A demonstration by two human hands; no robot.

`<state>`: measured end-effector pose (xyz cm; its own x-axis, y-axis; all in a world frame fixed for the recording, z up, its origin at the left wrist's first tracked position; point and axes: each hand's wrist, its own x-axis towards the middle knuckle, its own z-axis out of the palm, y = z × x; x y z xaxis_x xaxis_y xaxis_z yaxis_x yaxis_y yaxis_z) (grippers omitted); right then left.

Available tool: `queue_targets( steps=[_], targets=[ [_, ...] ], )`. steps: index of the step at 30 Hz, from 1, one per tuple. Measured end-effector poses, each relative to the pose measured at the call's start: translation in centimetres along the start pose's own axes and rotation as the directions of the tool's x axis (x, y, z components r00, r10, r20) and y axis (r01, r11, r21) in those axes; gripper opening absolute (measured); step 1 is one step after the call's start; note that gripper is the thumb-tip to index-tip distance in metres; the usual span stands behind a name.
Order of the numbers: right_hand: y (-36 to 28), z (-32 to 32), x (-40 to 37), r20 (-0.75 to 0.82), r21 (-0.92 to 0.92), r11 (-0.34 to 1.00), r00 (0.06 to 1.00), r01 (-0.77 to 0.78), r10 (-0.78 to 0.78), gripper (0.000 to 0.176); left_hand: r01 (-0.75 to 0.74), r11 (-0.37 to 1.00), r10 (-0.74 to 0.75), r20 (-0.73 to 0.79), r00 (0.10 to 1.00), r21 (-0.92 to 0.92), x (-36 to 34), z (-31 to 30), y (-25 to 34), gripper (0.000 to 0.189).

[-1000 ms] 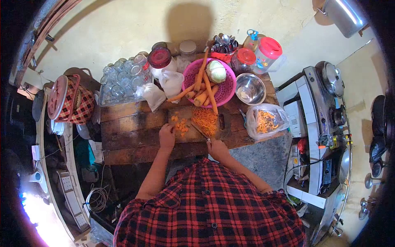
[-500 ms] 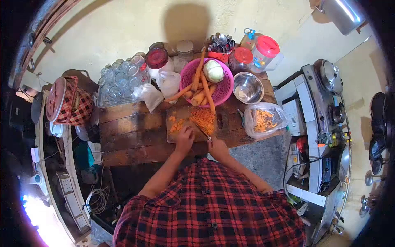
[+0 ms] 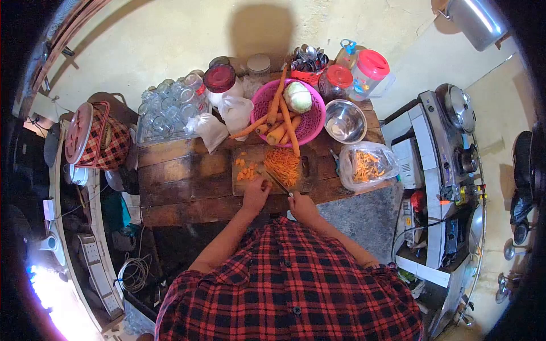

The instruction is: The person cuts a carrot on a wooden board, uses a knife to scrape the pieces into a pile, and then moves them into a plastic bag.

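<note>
Clamps the thin steel kitchen knife (image 3: 277, 183) in the closed right grip (image 3: 301, 206), blade slanting up-left from it across the brown wooden cutting board (image 3: 239, 185) on the worktop (image 3: 182, 187), tip just beside the left grip (image 3: 257, 192), curled fingers-down near small orange carrot pieces (image 3: 245, 171), clasp there impossible to tell.

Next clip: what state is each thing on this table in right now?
right hand: shut on the knife handle
left hand: resting on the cutting board beside the blade, grip unclear
whole carrots: uncut, lying in the pink basket
carrot strips: finely cut, heaped on the board
steel bowl: upright, looks empty
red-lidded jar: closed
</note>
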<state>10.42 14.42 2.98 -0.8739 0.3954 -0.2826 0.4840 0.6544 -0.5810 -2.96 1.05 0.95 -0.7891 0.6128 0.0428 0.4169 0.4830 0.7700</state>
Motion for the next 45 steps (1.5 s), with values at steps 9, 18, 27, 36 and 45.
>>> queue_targets(
  steps=[9, 18, 27, 36, 45],
  targets=[
    [-0.3, 1.2, -0.2, 0.031, -0.047, 0.998, 0.999, 0.030, -0.029, 0.031, -0.267, 0.940, 0.295, -0.113, 0.949, 0.213, -0.7, -0.1, -0.1, 0.013],
    [-0.5, 2.2, -0.4, 0.111, -0.193, 0.979, 0.991, -0.057, 0.079, 0.028, -0.329, 0.879, 0.377, -0.081, 0.923, 0.345, -0.8, 0.7, -1.8, 0.014],
    [-1.3, 1.9, 0.3, 0.078, -0.108, 0.994, 0.996, -0.025, 0.034, 0.027, -0.391, 0.822, 0.424, 0.013, 0.906, 0.414, -1.4, -0.2, -1.2, 0.019],
    [-0.9, 3.7, 1.8, 0.034, -0.106, 0.993, 0.999, 0.041, -0.038, 0.026, -0.371, 0.835, 0.397, 0.021, 0.918, 0.407, -1.4, -0.2, -1.3, 0.023],
    [-1.0, 3.2, 0.8, 0.102, -0.124, 0.992, 0.994, -0.016, 0.029, 0.026, -0.333, 0.836, 0.372, -0.004, 0.928, 0.436, -1.8, 0.0, -1.4, 0.028]
  ],
)
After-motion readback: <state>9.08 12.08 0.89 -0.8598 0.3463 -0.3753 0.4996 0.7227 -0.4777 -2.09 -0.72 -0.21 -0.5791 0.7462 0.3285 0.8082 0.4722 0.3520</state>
